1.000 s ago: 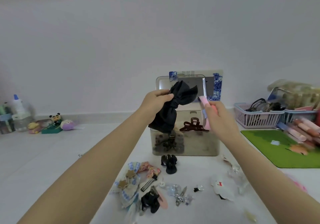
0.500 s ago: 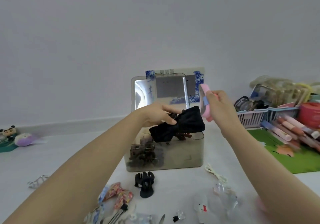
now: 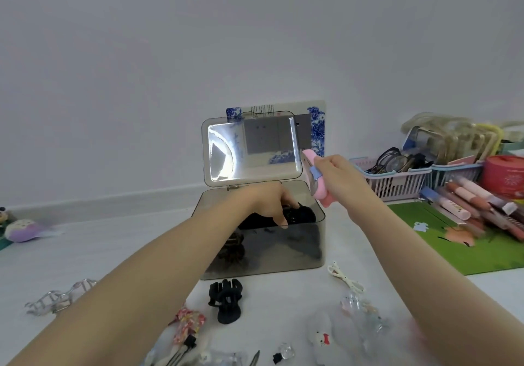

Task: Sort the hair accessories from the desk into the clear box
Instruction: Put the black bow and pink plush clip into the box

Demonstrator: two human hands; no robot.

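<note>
— Since a moment ago our left hand has pushed the black bow down into the clear box, mid-frame, fingers curled on it.

— And our right hand grips the pink clip beside the lid; a black claw clip lies below.

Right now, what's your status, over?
Left hand pressing black fabric bow into clear box. Right hand gripping pink clip. Nothing blocking.
</note>
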